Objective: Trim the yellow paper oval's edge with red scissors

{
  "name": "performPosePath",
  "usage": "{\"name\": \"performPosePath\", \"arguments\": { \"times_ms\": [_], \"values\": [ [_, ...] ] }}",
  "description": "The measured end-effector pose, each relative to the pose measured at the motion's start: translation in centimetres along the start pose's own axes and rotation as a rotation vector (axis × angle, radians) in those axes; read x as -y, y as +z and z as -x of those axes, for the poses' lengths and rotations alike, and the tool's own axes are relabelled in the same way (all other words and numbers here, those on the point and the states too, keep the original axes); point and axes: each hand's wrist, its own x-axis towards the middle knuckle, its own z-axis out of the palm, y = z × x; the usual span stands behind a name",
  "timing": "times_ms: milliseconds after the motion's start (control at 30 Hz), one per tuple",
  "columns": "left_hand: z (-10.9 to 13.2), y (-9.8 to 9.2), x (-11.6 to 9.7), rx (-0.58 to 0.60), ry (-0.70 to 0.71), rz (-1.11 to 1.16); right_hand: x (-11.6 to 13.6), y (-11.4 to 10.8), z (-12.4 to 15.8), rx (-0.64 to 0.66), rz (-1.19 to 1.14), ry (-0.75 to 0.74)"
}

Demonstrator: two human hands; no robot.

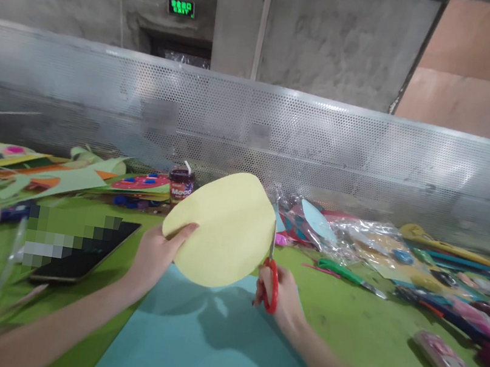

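Observation:
My left hand (156, 253) pinches the lower left edge of a pale yellow rounded paper shape (222, 229), holding it up above the table. My right hand (281, 296) grips red-handled scissors (271, 276) whose blades point up along the right edge of the yellow paper. Below both hands a light blue sheet (212, 344) lies flat on the green table (369, 337).
A black phone (83, 248) lies left of my left hand. A small dark jar (181, 184) stands behind the paper. Coloured paper cut-outs (44, 172) pile at back left; plastic packets, pens and craft bits (421, 265) spread at right. A perforated metal barrier (280, 133) runs behind the table.

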Motion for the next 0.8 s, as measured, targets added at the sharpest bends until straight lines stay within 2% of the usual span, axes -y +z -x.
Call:
{"name": "performPosePath", "arguments": {
  "times_ms": [300,800],
  "values": [
    [0.2,-0.1,-0.3,-0.002,-0.025,-0.014,0.9,0.1,0.4,-0.01,0.013,0.024],
    [-0.3,-0.1,0.2,-0.021,0.011,0.038,-0.3,-0.2,-0.2,0.011,-0.026,-0.013]
  ]
}}
